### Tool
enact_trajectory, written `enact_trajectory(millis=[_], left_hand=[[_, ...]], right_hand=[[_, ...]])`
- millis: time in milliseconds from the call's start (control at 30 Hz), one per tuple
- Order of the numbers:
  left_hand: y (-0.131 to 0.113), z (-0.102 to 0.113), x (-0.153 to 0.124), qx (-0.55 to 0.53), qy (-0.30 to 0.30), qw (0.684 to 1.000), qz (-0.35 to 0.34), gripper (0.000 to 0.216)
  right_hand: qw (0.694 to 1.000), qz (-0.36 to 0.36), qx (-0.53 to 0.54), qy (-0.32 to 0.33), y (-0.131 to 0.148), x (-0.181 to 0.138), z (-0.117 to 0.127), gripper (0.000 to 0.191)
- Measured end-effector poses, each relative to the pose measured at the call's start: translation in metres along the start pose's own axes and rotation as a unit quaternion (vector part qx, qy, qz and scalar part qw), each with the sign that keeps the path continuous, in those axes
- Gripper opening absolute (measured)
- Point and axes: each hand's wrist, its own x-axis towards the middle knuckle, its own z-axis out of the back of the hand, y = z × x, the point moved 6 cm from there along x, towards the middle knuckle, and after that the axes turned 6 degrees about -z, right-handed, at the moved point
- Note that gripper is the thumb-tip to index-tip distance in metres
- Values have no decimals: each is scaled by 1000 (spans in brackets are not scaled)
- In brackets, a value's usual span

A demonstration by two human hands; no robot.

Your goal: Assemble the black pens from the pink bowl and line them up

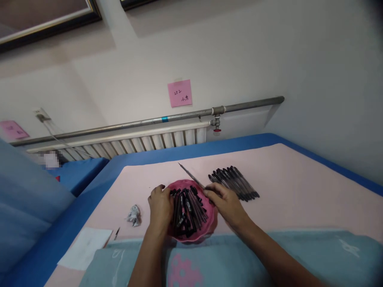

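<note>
A pink bowl [209, 227] full of black pens [187, 209] sits on the pink table cover in front of me. My left hand [160, 207] rests on the bowl's left rim with its fingers curled over the pens. At the bowl's right rim my right hand [229, 205] pinches a thin pen [190, 174] that sticks up and away toward the wall. Just beyond that hand, several black pens [235, 183] lie side by side in a row on the cover.
A crumpled bit of foil [134, 215], a white paper sheet [85, 247] and a small dark piece [117, 233] lie at the left. A teal towel [299, 255] covers the near edge. The blue table rim [98, 179], a radiator [134, 143] and a pipe [179, 117] are behind.
</note>
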Motion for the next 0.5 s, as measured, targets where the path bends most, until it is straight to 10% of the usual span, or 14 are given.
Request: enact_trajectory(millis=[500], left_hand=[[-29,-1,22,21,-65,997,-21,23]], right_hand=[[999,25,-21,-14,9,1,11,18]])
